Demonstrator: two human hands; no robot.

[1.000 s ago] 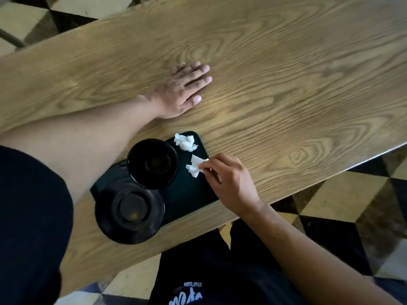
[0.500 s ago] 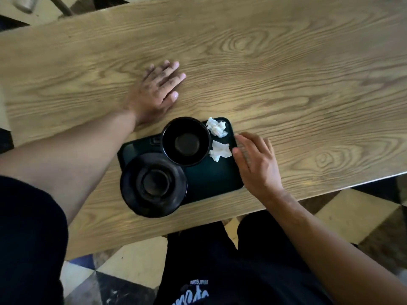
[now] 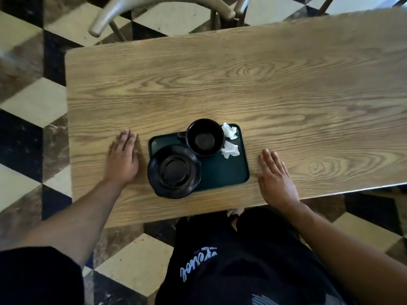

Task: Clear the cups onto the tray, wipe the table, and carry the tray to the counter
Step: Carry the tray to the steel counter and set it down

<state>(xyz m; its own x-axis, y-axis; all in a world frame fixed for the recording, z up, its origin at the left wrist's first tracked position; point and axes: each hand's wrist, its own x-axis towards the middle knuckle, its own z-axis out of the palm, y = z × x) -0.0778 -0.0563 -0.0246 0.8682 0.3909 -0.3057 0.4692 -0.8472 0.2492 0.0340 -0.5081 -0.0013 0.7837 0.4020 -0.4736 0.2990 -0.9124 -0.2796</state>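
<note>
A dark green tray (image 3: 222, 173) lies on the wooden table (image 3: 242, 84) near its front edge. On it stand a black cup (image 3: 205, 137) at the back, a black saucer (image 3: 174, 171) overhanging the front left corner, and two crumpled white tissues (image 3: 230, 140) at the back right. My left hand (image 3: 122, 158) rests flat on the table just left of the tray, fingers extended, holding nothing. My right hand (image 3: 275, 177) lies flat just right of the tray, also with nothing in it. Neither hand touches the tray.
A metal chair (image 3: 154, 9) stands beyond the table's far edge. The floor (image 3: 30, 102) has a black, cream and brown checker pattern. The table's left edge is close to my left hand. My dark-clothed legs are under the front edge.
My right hand let go of the tissue, which now lies on the tray, and moved to the tray's right side. My left hand drew back from the table's middle to the tray's left side.
</note>
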